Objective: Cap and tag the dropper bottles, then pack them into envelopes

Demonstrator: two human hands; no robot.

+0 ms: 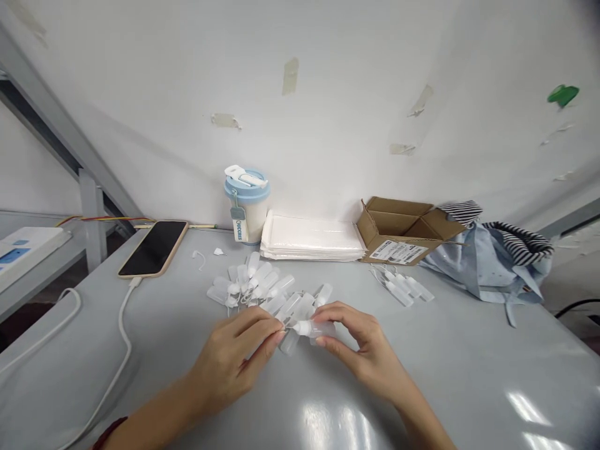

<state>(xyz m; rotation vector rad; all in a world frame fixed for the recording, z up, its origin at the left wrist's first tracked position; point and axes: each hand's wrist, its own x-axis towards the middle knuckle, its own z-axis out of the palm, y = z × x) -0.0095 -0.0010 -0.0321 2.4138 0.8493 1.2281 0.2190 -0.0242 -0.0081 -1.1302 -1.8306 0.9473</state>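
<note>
Translucent plastic dropper bottle [319, 329], light and soft-walled, best held by its body, sits pinched in the right hand [363, 345]. The left hand [234, 359] is just beside its white tip [300, 328], both hands together above a loose pile of bottles [253, 284] on the grey table [422, 375].

2 hands [234, 359] [365, 350], 1 phone [153, 249], 1 ctn [398, 231]
</note>
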